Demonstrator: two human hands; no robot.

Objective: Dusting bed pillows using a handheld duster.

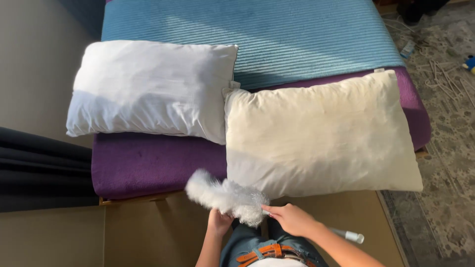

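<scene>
At the foot of the frame, both hands meet on a fluffy white duster (225, 196). The right hand (292, 219) is closed around its thin handle just behind the fluff, fingers curled tight; the handle runs on under the forearm and ends in a white cap (352, 236) to the right. The left hand (218, 221) comes up from below and pinches the underside of the fluff, fingers bent in and partly hidden by it. The duster lies slanted, its tip pointing up and left, over the near edge of a purple sheet (148, 165) and just beside the lower corner of a cream pillow (321, 133).

The cream pillow lies flat on the right of the bed, its near edge hanging past the purple sheet. A white pillow (148, 86) lies to its left and farther off; their corners touch or overlap. Beyond both spreads a ribbed blue blanket (257, 34). Below the hands show blue jeans and an orange-brown belt (267, 252). A patterned rug (445, 123) runs along the right, and dark folded cloth (39, 168) sits at the left.
</scene>
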